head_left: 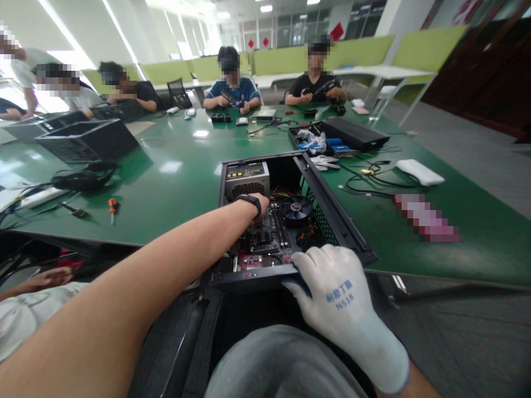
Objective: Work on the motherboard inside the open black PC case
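Computer case point(249, 281) at counter point(178, 207) edge, containing power supply point(248, 177), circuit board point(271, 235), fan point(296, 209). Gloved right hand point(332, 287) gripping near rim; bare left hand point(263, 204) inside, beside power supply, grip cannot be told.

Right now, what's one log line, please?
left hand: bare, inside computer case, near power supply | right hand: white-gloved, gripping case | cooling fan: inside case

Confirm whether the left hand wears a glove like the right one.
No, the left hand is bare with a dark band at the wrist, while the right hand wears a white glove.
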A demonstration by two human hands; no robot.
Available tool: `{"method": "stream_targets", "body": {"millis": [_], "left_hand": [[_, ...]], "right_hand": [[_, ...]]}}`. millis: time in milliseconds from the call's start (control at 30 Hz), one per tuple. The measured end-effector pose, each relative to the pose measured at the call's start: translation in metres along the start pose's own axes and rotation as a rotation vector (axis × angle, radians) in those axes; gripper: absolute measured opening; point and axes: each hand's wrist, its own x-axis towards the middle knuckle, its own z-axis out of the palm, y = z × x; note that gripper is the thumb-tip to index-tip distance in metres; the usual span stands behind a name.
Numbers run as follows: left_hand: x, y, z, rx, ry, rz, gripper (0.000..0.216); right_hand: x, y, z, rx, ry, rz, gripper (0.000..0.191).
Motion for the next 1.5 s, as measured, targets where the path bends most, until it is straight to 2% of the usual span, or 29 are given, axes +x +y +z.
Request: {"method": "stream_targets", "body": {"millis": [1500], "left_hand": [[0.0037, -0.0031, 0.0024, -0.045, 0.014, -0.001, 0.058]], "right_hand": [[0.0015, -0.0013, -0.0019, -0.013, 0.024, -0.006, 0.026]]}}
